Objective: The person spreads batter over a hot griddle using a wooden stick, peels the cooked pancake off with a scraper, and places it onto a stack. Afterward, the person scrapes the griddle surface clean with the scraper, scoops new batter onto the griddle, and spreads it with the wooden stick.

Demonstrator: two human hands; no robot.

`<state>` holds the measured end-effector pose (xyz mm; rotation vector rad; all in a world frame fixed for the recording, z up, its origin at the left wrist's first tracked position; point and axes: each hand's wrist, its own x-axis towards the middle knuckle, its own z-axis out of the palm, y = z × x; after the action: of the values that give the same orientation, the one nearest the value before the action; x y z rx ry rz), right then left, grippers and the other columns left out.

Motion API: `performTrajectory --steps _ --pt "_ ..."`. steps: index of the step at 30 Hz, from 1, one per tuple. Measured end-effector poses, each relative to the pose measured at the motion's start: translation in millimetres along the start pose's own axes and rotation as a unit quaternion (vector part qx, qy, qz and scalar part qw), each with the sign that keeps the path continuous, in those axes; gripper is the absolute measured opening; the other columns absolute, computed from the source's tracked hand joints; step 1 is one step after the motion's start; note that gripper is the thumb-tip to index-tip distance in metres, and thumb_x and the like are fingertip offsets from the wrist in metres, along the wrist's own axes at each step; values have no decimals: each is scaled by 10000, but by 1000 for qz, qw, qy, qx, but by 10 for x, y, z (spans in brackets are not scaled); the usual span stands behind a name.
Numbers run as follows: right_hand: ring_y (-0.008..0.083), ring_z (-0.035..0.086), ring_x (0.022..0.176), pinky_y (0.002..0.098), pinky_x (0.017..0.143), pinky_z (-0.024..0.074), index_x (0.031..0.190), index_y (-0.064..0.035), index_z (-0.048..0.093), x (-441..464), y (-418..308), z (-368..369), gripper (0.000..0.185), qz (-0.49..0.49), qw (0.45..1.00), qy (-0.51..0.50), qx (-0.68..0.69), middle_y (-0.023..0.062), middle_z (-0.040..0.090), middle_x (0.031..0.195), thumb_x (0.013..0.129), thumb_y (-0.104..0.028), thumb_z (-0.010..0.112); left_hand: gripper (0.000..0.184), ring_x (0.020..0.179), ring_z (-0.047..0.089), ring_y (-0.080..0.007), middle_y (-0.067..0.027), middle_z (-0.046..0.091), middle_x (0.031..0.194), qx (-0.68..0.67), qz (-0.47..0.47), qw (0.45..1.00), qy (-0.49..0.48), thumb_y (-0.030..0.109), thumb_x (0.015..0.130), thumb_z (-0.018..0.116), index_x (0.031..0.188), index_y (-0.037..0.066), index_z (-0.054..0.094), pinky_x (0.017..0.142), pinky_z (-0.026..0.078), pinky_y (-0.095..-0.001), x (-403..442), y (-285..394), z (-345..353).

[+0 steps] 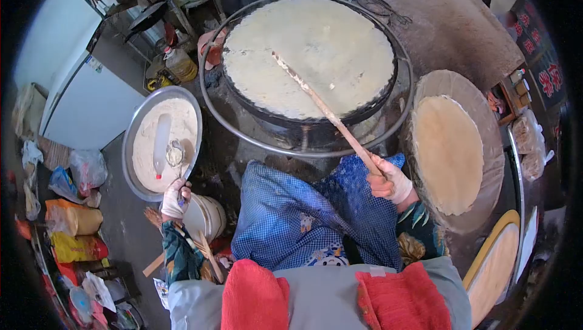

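My left hand (176, 199), wrapped in white at the wrist, is closed around the handle of a metal ladle (175, 155). The ladle's bowl, smeared with batter, is over a metal basin (127, 159) of pale batter (147, 154). A clear plastic bottle (161, 139) with a red cap lies in that basin. My right hand (392, 180) grips a long wooden stick (322, 106), whose batter-coated far end reaches over a large round griddle (393, 81). A thin pale pancake (267, 35) covers most of the griddle.
A metal ring (209, 96) surrounds the griddle. To the right, a flat round pancake (449, 148) lies on a covered round surface (495, 166). A white bucket (206, 217) stands below the basin. Bags and packages (76, 217) line the left side.
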<state>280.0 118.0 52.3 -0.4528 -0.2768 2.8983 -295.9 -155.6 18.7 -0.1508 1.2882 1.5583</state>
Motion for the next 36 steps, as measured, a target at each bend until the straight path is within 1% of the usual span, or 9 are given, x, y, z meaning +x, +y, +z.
performTrajectory --steps 5,8,11,13,15,16,19,31,36 --pt "70 312 368 218 339 256 1441 -242 396 87 -97 645 509 -57 954 152 -254 -29 366 545 959 -267 559 314 628 599 -245 -172 611 914 305 79 944 100 159 864 624 1140 52 518 568 553 -376 479 -241 -173" --pt "181 469 400 314 379 383 1397 -229 472 282 -324 720 466 -45 822 250 -510 47 533 577 943 -273 568 592 1047 545 -444 -273 529 1206 728 301 581 203 183 829 627 1371 82 410 951 420 -528 612 -257 331" --pt "334 615 585 428 544 501 1374 -227 499 532 -642 302 457 -148 214 276 -925 153 654 716 927 -274 580 637 1232 413 -468 -264 428 1359 762 393 500 124 166 803 636 1389 68 407 1040 351 -517 347 -120 1361" --pt "424 626 775 485 715 518 1362 -277 503 676 -972 427 451 -134 206 398 -884 216 665 898 918 -285 583 645 1237 416 -441 -235 431 1366 728 496 468 69 140 778 639 1378 54 417 1035 359 -505 678 -121 1543" --pt "338 653 703 428 677 536 1343 -278 521 749 -1445 -115 431 -390 261 398 -788 188 675 845 918 -315 583 646 1275 385 -410 -205 425 1380 756 498 419 67 125 769 633 1374 43 419 1055 341 -501 764 -41 1792" --pt "230 610 588 377 545 505 1310 -276 564 820 -1502 -2 377 -320 534 502 -600 116 640 737 936 -327 569 663 1318 352 -393 -186 412 1407 784 458 411 84 128 760 636 1381 48 416 1080 310 -513 734 8 1925" --pt "143 501 510 327 426 405 1286 -239 601 902 -1017 257 345 -202 729 487 -436 32 549 643 958 -328 547 716 1410 233 -369 -154 350 1480 830 426 349 90 175 749 662 1403 60 396 1130 219 -538 997 91 1933" --pt "140 572 642 284 626 494 1326 -208 568 1578 445 491 386 -188 692 362 -596 24 679 852 943 -160 563 325 1129 542 -341 -124 662 1023 882 381 272 -44 333 708 701 983 160 716 1145 143 -547 780 -784 2342" --pt "70 458 458 221 378 358 1364 -245 539 1718 708 693 410 -145 851 262 -432 -20 559 662 957 -206 569 370 1150 525 -377 -132 665 1047 845 416 331 -61 376 703 711 997 153 695 1116 210 -537 592 -1298 2416"
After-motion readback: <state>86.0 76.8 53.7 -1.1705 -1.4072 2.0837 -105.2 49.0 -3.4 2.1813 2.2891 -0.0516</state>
